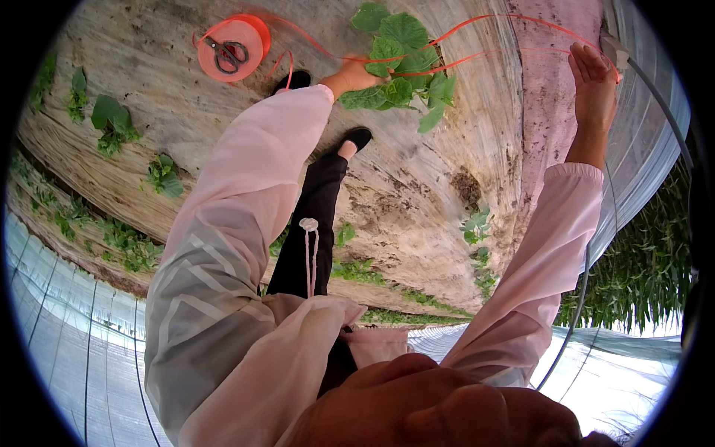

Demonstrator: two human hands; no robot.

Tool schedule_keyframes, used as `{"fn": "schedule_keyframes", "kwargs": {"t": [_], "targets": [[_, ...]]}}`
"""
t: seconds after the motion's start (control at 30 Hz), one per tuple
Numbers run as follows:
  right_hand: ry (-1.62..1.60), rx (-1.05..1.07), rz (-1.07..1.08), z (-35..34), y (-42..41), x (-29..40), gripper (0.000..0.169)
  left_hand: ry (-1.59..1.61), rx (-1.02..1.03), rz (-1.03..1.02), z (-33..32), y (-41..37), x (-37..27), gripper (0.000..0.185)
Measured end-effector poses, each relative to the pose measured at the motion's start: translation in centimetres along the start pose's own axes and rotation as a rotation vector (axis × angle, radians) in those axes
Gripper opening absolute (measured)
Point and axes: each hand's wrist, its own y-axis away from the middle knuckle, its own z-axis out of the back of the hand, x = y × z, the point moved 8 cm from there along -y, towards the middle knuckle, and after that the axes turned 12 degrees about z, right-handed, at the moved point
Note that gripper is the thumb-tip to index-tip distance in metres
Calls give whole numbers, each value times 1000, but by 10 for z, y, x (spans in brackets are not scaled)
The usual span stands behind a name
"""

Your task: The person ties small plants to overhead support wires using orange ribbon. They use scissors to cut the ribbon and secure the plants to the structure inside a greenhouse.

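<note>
My left hand is closed around red plastic twine beside a leafy green vine plant. Leaves partly cover its fingers. Two strands run from there across to my right hand, raised at the right with its fingers extended close together. The twine passes around the far side of that hand; whether the fingers grip it is hidden. At upper left lies a big spool of the twine, and black-handled scissors rest on its face. One strand leads from the spool towards my left hand.
Soil-stained plastic film covers the ground around my black shoes. Small seedlings grow through it at left. A thin curved hoop and clear sheeting stand at right, with dense foliage beyond.
</note>
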Motion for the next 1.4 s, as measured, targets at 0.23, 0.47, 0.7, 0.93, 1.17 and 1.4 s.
{"fn": "schedule_keyframes", "kwargs": {"t": [0.23,0.47,0.7,0.93,1.17,1.4], "targets": [[-137,182,108,-95,44,134,74,-117,-328,-178,10,23,-39,51],[-239,601,326,-102,180,216,81,-114,-203,-98,8,11,-72,45],[-148,454,316,-99,276,214,85,4,-93,-59,9,5,-67,36],[-218,419,365,-119,320,204,76,-37,-143,-53,23,8,-80,36],[-172,551,252,-114,337,185,81,-159,-296,-7,14,-2,-54,37],[-227,257,363,-61,316,193,81,-92,-329,-125,27,43,-102,29]]}}
